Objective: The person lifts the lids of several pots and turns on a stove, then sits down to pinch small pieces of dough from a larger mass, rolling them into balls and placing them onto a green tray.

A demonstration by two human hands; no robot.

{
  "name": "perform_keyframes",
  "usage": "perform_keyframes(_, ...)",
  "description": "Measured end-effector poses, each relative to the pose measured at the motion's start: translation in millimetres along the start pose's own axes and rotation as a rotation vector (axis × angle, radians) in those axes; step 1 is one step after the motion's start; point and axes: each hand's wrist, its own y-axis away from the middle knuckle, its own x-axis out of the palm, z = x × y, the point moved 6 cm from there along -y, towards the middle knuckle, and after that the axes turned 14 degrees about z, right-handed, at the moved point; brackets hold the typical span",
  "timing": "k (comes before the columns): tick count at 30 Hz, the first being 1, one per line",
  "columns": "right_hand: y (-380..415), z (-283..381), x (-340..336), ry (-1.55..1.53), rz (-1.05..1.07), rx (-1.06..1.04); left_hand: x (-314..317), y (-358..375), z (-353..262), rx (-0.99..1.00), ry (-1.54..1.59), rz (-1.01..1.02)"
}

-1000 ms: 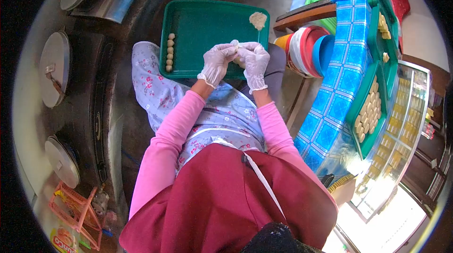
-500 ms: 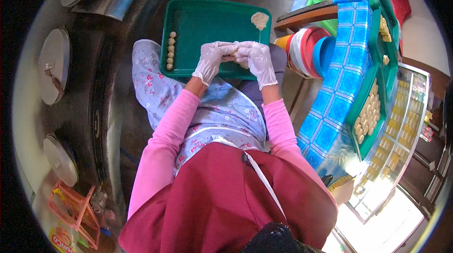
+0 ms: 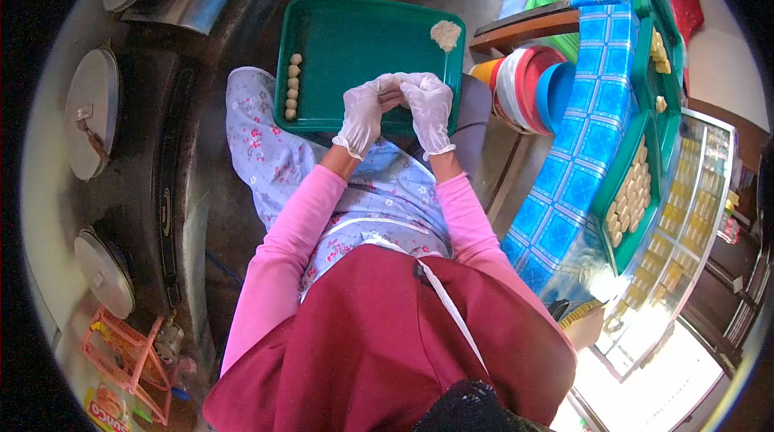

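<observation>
Both my hands wear thin white gloves and meet over the near side of a green tray [image 3: 363, 29]. My left hand [image 3: 367, 106] has its fingers closed and reaching in to the other hand. My right hand [image 3: 427, 103] curls over those fingertips. A small piece of dough, glimpsed between the hands a moment ago, is now hidden by the fingers. Along the tray's left side runs a row of several small dough balls [image 3: 292, 93]. In the far right corner lies a larger lump of dough [image 3: 445, 35]. The tray rests across my lap.
To the right, a table with a blue checked cloth [image 3: 576, 158] holds another green tray [image 3: 619, 259] filled with pale rounds [image 3: 631, 194]. Stacked tubs, one a blue basin [image 3: 556, 97], stand beneath its edge. Round lids [image 3: 93, 114] and an orange rack [image 3: 129, 359] are at left.
My hands have drawn closer together and my right wrist has moved left and slightly down. The pale dough between the fingers has gone out of sight.
</observation>
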Motion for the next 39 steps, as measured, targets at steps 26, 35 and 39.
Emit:
perform_keyframes(26,-13.9,-42.0,18.4,-0.689,0.131,0.278,37.3,39.5,-28.5,0.574,-1.204,0.022)
perform_keyframes(35,-16.5,-15.0,36.0,-0.605,0.137,0.255,3.2,29.0,-30.1,0.383,-0.256,-0.091)
perform_keyframes(39,-21.7,-5.1,51.1,-0.674,0.208,0.174,-4.4,28.6,-37.7,0.471,-0.387,-0.123)
